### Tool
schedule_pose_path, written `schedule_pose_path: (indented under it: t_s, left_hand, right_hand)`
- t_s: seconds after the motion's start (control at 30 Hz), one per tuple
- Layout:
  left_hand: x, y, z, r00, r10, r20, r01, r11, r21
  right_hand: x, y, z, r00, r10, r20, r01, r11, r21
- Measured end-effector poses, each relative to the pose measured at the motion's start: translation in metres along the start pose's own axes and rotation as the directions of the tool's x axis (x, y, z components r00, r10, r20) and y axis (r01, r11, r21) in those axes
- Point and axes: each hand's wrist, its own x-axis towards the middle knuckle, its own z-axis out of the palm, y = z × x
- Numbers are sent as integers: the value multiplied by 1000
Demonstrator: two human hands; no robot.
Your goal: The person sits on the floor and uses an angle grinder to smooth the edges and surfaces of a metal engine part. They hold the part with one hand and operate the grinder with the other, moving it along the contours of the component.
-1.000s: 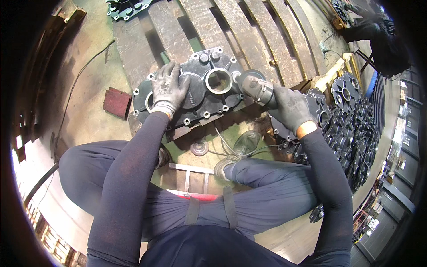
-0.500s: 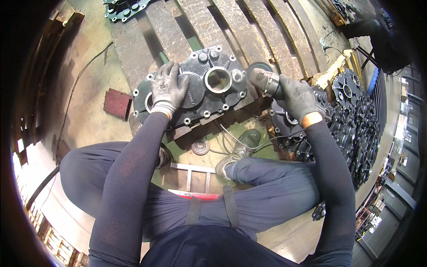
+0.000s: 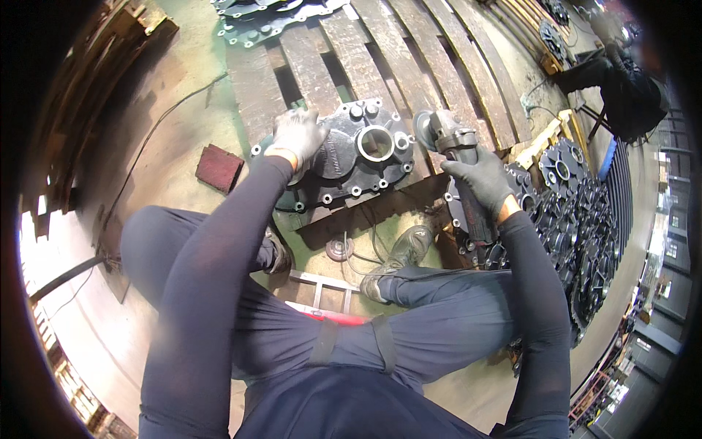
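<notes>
Black flat cast-metal housing with ring-shaped bore [image 3: 375, 143]: lies along the near edge of the brown slatted wooden pallet [image 3: 310, 67], at its near-left corner. Left hand in grey glove [image 3: 300, 137]: lies over the housing's left end, with fingers bent — cannot tell whether spread or pressed together. Right hand in dark grey glove [image 3: 482, 178]: holds the grey-and-black angle grinder [image 3: 459, 137], with fingers wrapped around the body. Round grinder disc [image 3: 423, 130]: stands just beside the housing's right end. Dark red rectangular block [image 3: 219, 167]: sits off the pallet's left edge.
</notes>
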Motion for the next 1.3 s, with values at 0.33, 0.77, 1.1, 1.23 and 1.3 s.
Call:
schedule_pose_path:
  t_s: [0.33, 0.77, 1.1, 1.23, 1.3]
  left_hand:
    - [-114, 70, -150, 963, 184, 198, -66, 872, -485]
    - [-175, 163, -40, 891, 215, 400, 271, 455, -848]
    - [-167, 143, -37, 880, 289, 378, 264, 364, -893]
    - [-177, 144, -38, 867, 463, 184, -185, 642, -744]
    - [-192, 149, -37, 773, 632, 53, -499, 658, -563]
  right_hand:
    - [1, -7, 27, 985, 137, 108, -168, 912, 374]
    - [-22, -52, 72, 935, 109, 338, -351, 436, 829]
    - [-13, -70, 73, 931, 36, 363, -300, 643, 705]
    - [0, -98, 52, 947, 69, 314, -197, 895, 400]
    - [13, -91, 41, 957, 57, 283, -127, 964, 235]
